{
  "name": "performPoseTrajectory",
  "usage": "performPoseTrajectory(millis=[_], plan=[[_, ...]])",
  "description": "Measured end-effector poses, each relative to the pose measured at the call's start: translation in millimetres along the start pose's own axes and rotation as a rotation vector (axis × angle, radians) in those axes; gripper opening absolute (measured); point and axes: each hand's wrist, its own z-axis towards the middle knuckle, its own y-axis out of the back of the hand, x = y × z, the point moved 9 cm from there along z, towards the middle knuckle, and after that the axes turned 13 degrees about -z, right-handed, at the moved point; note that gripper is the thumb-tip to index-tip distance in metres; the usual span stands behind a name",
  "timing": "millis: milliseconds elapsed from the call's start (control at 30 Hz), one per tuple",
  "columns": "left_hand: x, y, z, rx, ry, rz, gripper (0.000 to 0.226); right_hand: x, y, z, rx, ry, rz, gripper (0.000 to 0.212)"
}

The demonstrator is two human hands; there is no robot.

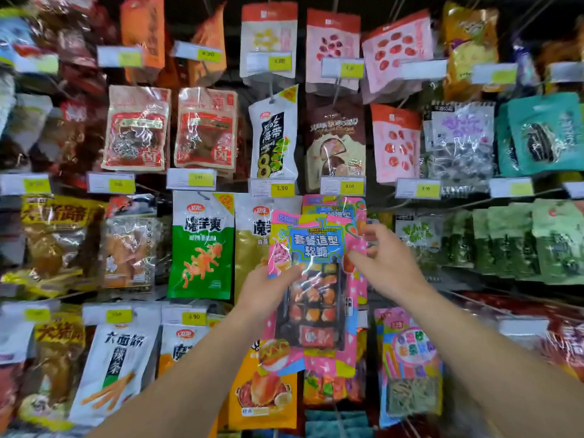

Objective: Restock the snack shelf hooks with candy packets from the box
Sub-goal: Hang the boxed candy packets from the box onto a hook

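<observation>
Hanging a pink candy packet (311, 289) before the snack shelf, the left hand (267, 290) grips its left edge to steady it while the right hand (384, 263) pinches its upper right edge, seemingly aligning the hang hole with a hook among matching packets (335, 207).

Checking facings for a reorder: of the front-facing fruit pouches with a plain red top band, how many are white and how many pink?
White pouch: 1
Pink pouches: 3
Total: 4
</observation>
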Motion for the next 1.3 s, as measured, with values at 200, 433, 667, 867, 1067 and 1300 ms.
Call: performPoseTrajectory(millis=[200, 433, 667, 867, 1067, 1300], plan=[[3.7, -6.6, 19.6, 0.006, 0.006, 0.020, 0.052, 4.9, -4.6, 39.8, -0.064, 0.178, -0.259, 0.056], [-2.6, -27.1, 48.9, -0.018, -0.030, 0.108, 0.035, 20.5, 15.5, 104.4, -0.182, 0.380, -0.491, 0.071], [5.5, -47.7, 70.2, -0.055, -0.023, 0.150, 0.087, 4.2, 7.7, 145.3, -0.138, 0.429, -0.435, 0.058], [-13.3, -76.2, 73.5, -0.102, -0.081, 0.127, 0.056, 1.6, 12.9, 162.7, -0.152, 0.404, -0.287, 0.037], [-20.1, -93.2, 92.2, -0.149, -0.076, 0.137, 0.020, 0.3, 16.3, 161.8, -0.136, 0.432, -0.238, 0.027], [-11.6, -100.1, 92.6, -0.192, 0.000, 0.089, 0.022, -7.5, 18.2, 160.7, -0.103, 0.459, -0.235, 0.032]])
